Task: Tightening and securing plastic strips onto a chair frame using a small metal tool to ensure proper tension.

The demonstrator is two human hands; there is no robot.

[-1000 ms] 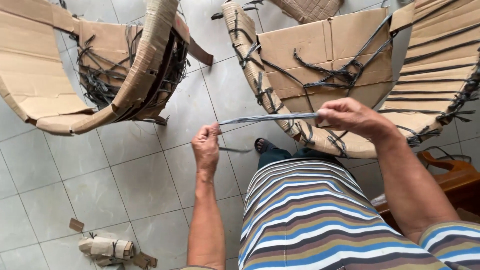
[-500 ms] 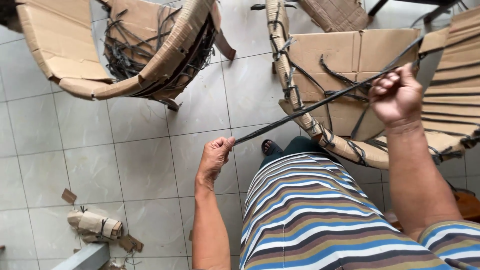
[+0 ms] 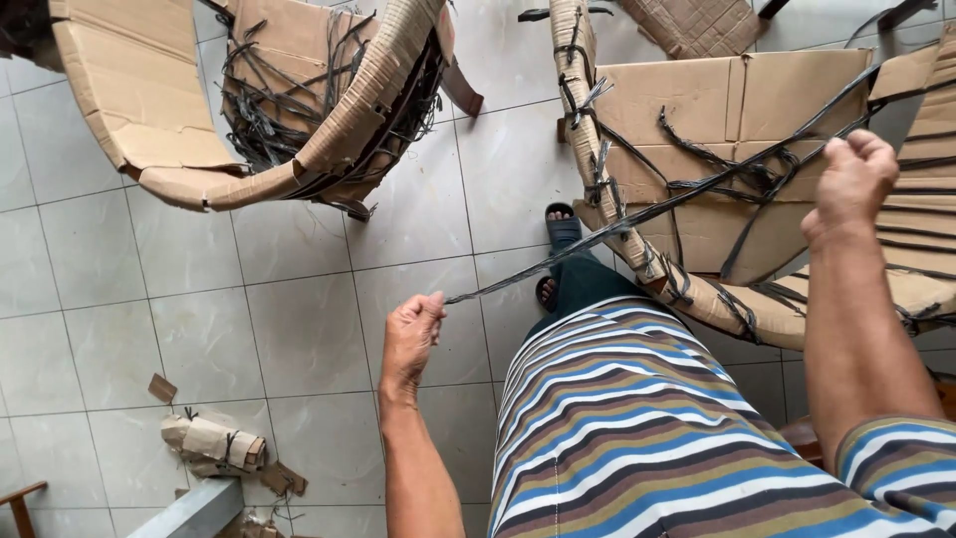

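Observation:
A long dark plastic strap (image 3: 637, 214) runs taut between my two hands. My left hand (image 3: 410, 334) pinches its lower end above the tiled floor. My right hand (image 3: 846, 184) is raised at the right, fist closed around the strap's upper part. The strap crosses over a cardboard-wrapped chair (image 3: 717, 149) bound with more dark straps, right in front of me. My striped shirt fills the lower right, and my sandalled foot (image 3: 561, 234) shows beside the chair.
A second cardboard-wrapped chair (image 3: 199, 110) with loose dark straps stands at the upper left. A small bundle of cardboard scraps (image 3: 214, 443) lies on the grey tiled floor (image 3: 259, 299) at the lower left. A wooden edge (image 3: 20, 493) shows in the bottom-left corner.
My right hand has swung up and to the right, pulling the strap out longer and taut. My left hand has dropped lower, still holding the end.

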